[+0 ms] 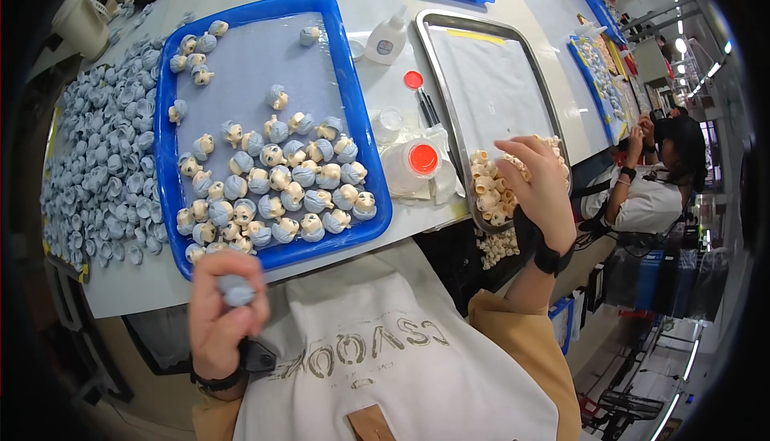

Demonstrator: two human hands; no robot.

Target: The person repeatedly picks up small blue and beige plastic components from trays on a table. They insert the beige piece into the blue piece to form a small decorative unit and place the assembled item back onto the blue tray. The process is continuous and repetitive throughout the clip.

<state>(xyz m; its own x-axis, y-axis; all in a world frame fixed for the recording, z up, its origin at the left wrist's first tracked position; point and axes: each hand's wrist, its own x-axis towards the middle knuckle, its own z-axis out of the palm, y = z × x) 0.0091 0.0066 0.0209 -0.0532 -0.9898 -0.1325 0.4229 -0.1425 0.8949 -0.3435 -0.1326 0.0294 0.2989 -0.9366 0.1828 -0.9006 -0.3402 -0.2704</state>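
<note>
My left hand [215,325], in front of the blue tray's near edge, is closed round a pale-blue doll hair piece [237,290]; whether a face is joined to it is hidden. Over the near end of the metal tray [427,24], my right hand [544,196] hangs with its fingers apart above a heap of cream-coloured hollow doll face pieces [491,188]. Nothing shows in its grasp, though its fingertips partly cover the heap. In the blue tray [167,92] lie many small doll heads [273,155] with blue hair, crowded toward the near side.
Loose blue hair pieces [112,144] pile up left of the blue tray. Between the trays stand a white squeeze bottle [387,40], a container with a red top [423,158] and dark slim tools [427,106]. At right, another person [658,172] works beside a further blue tray [589,80].
</note>
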